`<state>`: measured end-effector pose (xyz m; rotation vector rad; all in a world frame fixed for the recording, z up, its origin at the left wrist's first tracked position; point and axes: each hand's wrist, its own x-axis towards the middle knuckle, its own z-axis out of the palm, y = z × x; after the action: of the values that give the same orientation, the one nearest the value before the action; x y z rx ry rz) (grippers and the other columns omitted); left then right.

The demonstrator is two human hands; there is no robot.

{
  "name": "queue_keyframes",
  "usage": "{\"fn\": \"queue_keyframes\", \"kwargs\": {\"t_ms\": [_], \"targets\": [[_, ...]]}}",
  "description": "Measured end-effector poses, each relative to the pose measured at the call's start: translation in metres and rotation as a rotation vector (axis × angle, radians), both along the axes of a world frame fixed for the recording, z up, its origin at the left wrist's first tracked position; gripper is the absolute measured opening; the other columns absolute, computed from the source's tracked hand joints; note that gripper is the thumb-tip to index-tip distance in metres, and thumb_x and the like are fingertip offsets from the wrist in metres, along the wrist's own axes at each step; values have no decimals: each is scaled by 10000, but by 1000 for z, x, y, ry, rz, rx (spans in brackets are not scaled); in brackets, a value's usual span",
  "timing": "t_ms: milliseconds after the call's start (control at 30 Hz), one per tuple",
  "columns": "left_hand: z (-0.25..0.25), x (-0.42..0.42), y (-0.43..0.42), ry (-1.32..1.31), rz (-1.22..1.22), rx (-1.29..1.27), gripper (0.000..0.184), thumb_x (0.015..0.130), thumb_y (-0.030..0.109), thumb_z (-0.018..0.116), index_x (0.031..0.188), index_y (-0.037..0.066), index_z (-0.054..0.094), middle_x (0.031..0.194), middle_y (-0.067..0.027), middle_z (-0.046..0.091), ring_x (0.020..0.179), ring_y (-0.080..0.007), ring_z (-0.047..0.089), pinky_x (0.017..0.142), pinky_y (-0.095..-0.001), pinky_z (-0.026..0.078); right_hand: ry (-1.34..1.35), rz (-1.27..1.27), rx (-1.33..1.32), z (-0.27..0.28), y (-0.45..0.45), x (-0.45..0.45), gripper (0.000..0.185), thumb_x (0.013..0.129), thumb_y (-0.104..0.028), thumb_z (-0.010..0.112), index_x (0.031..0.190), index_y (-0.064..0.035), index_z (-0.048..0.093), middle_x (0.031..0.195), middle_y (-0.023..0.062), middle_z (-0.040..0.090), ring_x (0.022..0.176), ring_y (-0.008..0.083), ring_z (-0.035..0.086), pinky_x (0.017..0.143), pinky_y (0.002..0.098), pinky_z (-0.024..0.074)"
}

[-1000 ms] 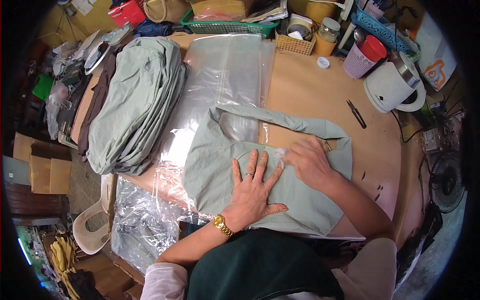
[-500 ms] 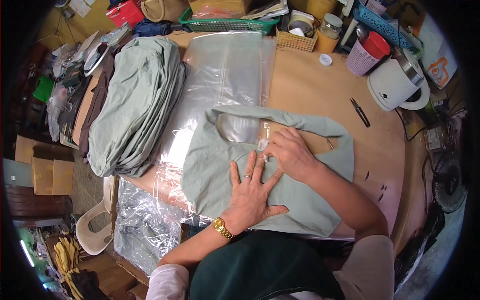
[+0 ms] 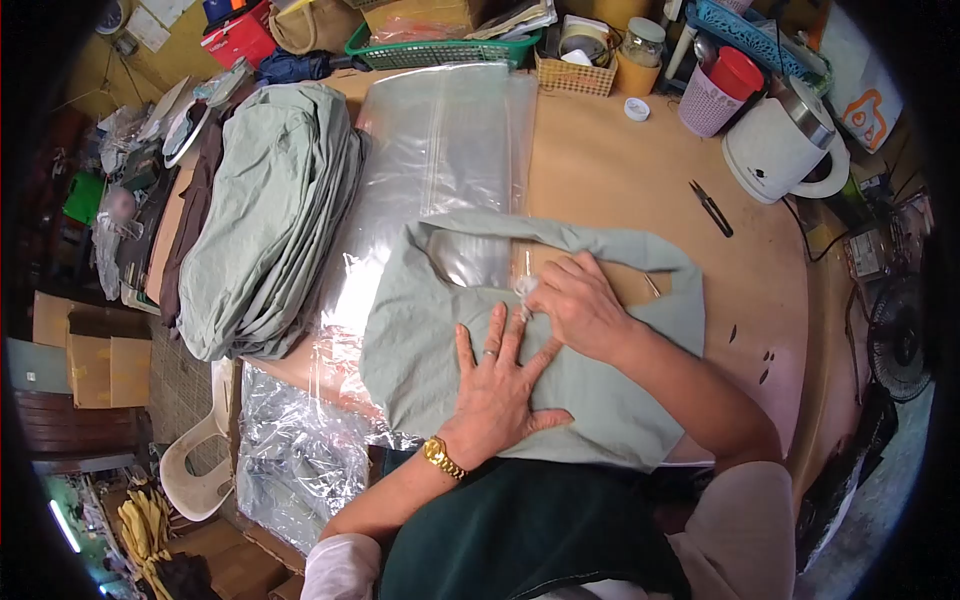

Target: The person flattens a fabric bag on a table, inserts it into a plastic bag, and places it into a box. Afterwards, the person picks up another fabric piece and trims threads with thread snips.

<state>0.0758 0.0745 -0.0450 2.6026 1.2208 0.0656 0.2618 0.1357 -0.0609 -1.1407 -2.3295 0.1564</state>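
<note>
Left hand lies flat on the green bag, spread wide, gripping nothing. Right hand, fingers closed, pinches a whitish wad beside the bag's opening.

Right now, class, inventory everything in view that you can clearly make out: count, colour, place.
Bag: 1, pale green, centre
Small item: 1, whitish, centre
Fabric pile: 1, pale green, left
Plastic sheeting: uncountable, transparent, upper centre
Snips: 1, dark, right
Kettle: 1, white, upper right
Green basket: 1, green, top
Fan: 1, dark, right edge
Chair: 1, off-white, lower left
Watch: 1, gold, lower centre
Left hand: 1, ungloved, flat on bag
Right hand: 1, ungloved, holding small item
</note>
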Motion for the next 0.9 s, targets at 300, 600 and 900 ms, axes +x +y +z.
{"fn": "queue_keyframes", "kwargs": {"t_ms": [300, 600, 900], "targets": [[2, 4, -3, 9, -25, -26, 946, 676, 770, 586, 1475, 314, 365, 1523, -264, 201, 1426, -478, 127, 1013, -762, 149, -55, -110, -120, 19, -28, 31, 74, 739, -76, 635, 810, -83, 652, 868, 53, 563, 970, 241, 560, 837, 375, 388], [3, 5, -1, 5, -61, -38, 948, 668, 761, 598, 1476, 325, 365, 1526, -262, 194, 1427, -475, 129, 1015, -764, 128, -118, 85, -33, 12, -19, 43, 90, 780, -119, 591, 828, -72, 652, 878, 43, 559, 944, 203, 547, 840, 346, 397], [7, 7, -1, 10, -60, -67, 947, 685, 711, 624, 1492, 318, 321, 1524, -241, 217, 1435, -452, 130, 1017, -761, 141, -205, 48, 158, 12, -23, 32, 55, 752, -136, 570, 741, -93, 602, 847, 44, 544, 924, 207, 536, 822, 347, 400]]}}
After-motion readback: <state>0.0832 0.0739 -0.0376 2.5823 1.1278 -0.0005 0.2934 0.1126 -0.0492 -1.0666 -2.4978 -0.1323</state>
